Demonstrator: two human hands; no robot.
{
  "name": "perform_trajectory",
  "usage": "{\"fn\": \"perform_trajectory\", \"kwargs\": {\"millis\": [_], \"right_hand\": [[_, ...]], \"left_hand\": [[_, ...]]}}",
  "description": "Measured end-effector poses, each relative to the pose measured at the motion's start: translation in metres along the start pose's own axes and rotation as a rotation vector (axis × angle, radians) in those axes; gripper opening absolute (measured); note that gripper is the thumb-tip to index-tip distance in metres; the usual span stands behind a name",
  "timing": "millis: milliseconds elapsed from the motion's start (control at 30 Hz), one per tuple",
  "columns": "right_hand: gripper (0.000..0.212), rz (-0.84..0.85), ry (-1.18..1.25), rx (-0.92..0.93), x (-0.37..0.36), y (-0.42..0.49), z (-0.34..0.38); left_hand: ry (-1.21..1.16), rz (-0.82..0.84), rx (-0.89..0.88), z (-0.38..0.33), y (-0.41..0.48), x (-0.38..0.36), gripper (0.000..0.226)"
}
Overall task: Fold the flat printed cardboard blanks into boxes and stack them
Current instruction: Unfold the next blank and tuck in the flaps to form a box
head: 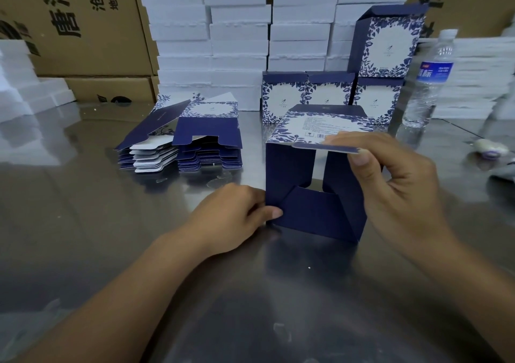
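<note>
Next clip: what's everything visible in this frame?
half-folded box: one, navy with a floral panel, table centre
flat blanks: two piles, navy and white, left of that box
finished boxes: four, navy floral, behind it; one stacked on the rightmost
water bottle: one, clear with blue label, right
white boxes: many, white, stacked along the back
brown cartons: at least three, brown with black print, back left and back right
white stack: one, white, far right; material unclear
small object: one, white and purple, right edge; unidentifiable
table: one, shiny metal
left hand: grips the box's lower left edge
right hand: pinches its upper flap
</note>
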State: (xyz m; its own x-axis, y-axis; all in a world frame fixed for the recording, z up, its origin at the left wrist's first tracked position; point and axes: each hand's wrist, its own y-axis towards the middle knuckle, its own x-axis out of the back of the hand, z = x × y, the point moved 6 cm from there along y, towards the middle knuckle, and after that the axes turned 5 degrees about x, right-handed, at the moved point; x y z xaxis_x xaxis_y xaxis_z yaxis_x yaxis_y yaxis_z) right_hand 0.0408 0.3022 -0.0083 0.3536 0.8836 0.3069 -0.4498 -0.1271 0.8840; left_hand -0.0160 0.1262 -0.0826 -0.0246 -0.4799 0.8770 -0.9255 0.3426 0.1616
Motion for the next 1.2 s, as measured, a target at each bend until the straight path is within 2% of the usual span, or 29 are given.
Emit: {"fn": "perform_trajectory", "kwargs": {"millis": [200, 333, 433, 567, 633, 767, 933, 1000, 1067, 1200], "right_hand": [[0.029, 0.002, 0.004, 0.005, 0.001, 0.001, 0.001], [0.028, 0.002, 0.002, -0.011, 0.001, 0.001, 0.000], [0.023, -0.001, -0.001, -0.006, 0.001, 0.000, -0.001], [0.023, -0.023, 0.014, -0.046, 0.003, -0.001, -0.006], [0.029, -0.009, 0.024, -0.048, 0.003, 0.000, -0.006], [0.043, 0.014, 0.117, -0.102, 0.002, 0.001, -0.007], [0.007, 0.010, 0.110, -0.239, 0.006, 0.001, -0.017], [0.017, 0.043, -0.025, -0.200, 0.007, 0.001, -0.016], [0.023, 0.058, -0.162, -0.138, 0.008, 0.001, -0.015], [0.025, 0.025, -0.278, -0.020, 0.009, 0.002, -0.012]], "left_hand": [[-0.003, 0.011, 0.004, 0.000, 0.000, 0.001, 0.035], [0.146, -0.009, -0.023, -0.001, -0.001, 0.005, 0.020], [0.158, -0.033, -0.051, -0.002, -0.002, 0.006, 0.016], [0.147, -0.057, -0.068, -0.004, -0.002, 0.005, 0.019], [0.124, -0.064, -0.067, -0.004, -0.002, 0.005, 0.020], [0.116, -0.086, -0.056, -0.007, -0.003, 0.007, 0.037], [0.141, -0.038, -0.101, -0.013, -0.005, 0.004, 0.035], [0.084, -0.046, -0.121, -0.016, -0.006, 0.006, 0.053], [-0.021, -0.092, -0.154, -0.018, -0.006, 0.010, 0.061], [-0.223, -0.345, -0.205, -0.025, -0.010, 0.027, 0.047]]}}
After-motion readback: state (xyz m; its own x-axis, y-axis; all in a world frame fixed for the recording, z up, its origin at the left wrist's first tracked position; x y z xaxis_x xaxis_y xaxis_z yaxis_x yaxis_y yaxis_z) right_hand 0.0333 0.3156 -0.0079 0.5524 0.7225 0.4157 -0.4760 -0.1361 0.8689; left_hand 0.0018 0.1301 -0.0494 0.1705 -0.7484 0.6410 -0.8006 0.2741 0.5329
